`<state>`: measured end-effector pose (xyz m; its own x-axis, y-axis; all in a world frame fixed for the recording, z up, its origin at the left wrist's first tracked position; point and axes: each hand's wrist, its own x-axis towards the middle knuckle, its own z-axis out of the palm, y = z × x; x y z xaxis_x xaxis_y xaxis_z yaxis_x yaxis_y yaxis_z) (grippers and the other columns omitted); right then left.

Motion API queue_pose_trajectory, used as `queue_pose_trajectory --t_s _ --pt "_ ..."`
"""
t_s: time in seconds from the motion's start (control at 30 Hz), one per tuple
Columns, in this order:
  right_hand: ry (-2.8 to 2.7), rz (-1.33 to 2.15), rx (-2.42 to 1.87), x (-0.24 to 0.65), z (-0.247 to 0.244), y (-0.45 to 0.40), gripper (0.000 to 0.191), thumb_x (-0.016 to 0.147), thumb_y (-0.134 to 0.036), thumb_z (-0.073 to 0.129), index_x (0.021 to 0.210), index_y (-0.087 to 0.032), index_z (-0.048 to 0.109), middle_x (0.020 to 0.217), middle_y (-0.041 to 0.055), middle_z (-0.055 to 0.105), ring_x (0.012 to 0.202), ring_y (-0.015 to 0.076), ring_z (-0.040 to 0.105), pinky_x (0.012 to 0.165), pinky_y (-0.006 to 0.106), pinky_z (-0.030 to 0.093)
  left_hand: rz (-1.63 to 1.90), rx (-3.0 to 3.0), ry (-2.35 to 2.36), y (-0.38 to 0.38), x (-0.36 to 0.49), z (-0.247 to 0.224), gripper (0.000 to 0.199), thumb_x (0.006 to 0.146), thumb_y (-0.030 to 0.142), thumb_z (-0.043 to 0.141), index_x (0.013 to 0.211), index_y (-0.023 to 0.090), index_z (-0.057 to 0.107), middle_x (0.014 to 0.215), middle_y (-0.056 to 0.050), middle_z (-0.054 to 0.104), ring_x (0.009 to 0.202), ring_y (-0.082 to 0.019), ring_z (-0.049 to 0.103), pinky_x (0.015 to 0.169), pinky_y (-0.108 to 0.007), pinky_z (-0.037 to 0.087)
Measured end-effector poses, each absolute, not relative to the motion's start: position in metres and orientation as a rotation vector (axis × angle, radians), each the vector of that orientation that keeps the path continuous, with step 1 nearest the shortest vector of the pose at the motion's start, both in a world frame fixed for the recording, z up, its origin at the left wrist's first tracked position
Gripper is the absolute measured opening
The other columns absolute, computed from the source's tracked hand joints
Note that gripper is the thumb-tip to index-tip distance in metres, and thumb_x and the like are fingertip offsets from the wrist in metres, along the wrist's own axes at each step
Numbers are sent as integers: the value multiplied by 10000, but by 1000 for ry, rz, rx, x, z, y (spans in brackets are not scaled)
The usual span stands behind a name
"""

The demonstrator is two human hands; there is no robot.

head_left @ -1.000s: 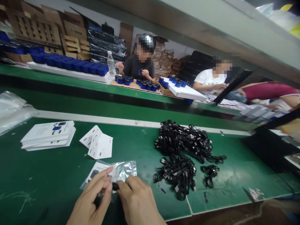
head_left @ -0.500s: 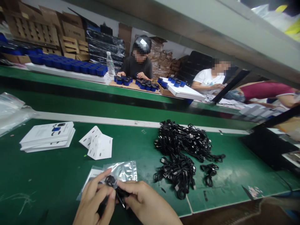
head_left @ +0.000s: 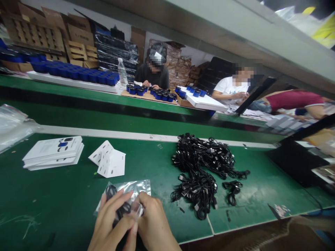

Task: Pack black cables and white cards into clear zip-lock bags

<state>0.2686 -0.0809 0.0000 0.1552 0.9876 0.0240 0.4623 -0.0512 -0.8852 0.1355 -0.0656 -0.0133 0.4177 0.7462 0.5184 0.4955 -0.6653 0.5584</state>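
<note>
Low over the near side of the bench [head_left: 151, 160], the left grip [head_left: 107, 225] curls over a coiled black cable [head_left: 111, 191], fingers and thumb closing on it, and right alongside, the right grip [head_left: 155, 221] pinches the clear bag [head_left: 146, 185]! Cable and bag bunch together between them; whether the cable sits fully inside, can't tell. Two loose cards [head_left: 113, 164] lie just beyond, a card stack [head_left: 51, 154] off left, a big cable pile [head_left: 204, 157] out right!
</note>
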Motion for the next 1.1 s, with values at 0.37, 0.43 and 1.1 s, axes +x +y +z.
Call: queue_pose_trajectory --t_s 0.37,0.43,1.1 --pt "-1238 1178 -1304 285 30 -82 92 836 -203 551 867 -191 636 737 -5 627 688 136 579 665 232 434 385 1827 1203 -22 116 29 168 707 392 621 833 307 693 724 57 735 648 -180 683 594 -226 527" --pt "-1086 1240 -1267 284 26 -83 148 775 -257 630 895 -170 628 749 8 626 675 142 576 648 239 444 484 1733 1233 -26 122 30 175 705 428 614 752 276 687 679 50 720 629 -174 672 585 -215 511" --pt "-1347 823 -1447 294 37 -87 205 826 -191 535 622 -177 522 632 -11 514 624 130 503 596 224 365 701 1522 1145 -27 113 22 289 791 505 558 679 254 649 691 23 622 625 -141 598 558 -185 449"
